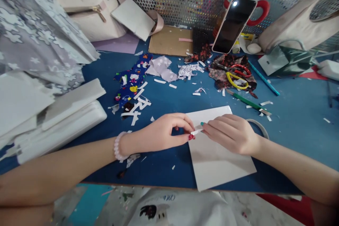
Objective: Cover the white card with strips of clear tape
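A short white strip [196, 132] is pinched between my two hands, above a white sheet [222, 166] that lies at the table's front edge. My left hand [169, 132], with a pale bead bracelet at the wrist, grips the strip's left end between thumb and fingers. At its other end, the closed fingers of my right hand [231, 132] meet the strip over the sheet. Whether the strip is paper or tape I cannot tell. Behind my right wrist shows part of a pale ring-shaped band [258, 125].
Several cut white strips [137, 106] lie beside blue patterned fabric [132, 77] at left. Scissors [238, 77] rest on dark cloth scraps, near a green-handled cutter [247, 101] and a blue pencil [265, 78]. A phone [234, 24] stands at the back. White blocks [71, 113] fill the left side.
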Tool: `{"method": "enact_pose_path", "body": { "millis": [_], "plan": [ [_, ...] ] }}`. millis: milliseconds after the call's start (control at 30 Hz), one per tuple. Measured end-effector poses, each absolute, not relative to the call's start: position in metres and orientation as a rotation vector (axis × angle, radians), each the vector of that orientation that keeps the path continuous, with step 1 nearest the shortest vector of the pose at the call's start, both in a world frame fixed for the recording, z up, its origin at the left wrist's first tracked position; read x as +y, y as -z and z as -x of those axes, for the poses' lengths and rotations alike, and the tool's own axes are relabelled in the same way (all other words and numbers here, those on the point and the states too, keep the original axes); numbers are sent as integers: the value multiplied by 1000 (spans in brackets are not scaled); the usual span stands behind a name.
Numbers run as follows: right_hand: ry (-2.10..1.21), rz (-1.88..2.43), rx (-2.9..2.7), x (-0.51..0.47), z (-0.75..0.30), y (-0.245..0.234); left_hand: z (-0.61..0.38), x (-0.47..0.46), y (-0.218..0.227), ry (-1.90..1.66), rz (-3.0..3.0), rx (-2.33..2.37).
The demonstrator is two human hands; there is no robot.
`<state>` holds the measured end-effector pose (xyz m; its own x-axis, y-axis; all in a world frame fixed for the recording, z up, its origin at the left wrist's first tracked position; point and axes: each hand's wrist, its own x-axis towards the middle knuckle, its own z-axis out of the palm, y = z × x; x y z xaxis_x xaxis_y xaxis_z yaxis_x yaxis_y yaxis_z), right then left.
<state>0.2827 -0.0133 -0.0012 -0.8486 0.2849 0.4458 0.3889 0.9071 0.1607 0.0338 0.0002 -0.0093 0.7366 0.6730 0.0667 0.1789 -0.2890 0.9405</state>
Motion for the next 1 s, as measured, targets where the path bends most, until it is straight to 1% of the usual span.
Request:
{"method": "enact_pose_path", "body": {
  "millis": [167,600,833,1000],
  "plan": [
    [312,512,-2622,-12,-283,1,-33,2,7,-526,-1809,708],
    [-96,739,-2486,-13,-280,7,-30,3,6,-488,-1870,803],
    [-208,763,-2391,-11,-278,9,-30,5,2,-442,-1865,882],
    [-255,769,-2379,-9,-276,6,-29,6,2,-480,-1895,906]
  ]
}}
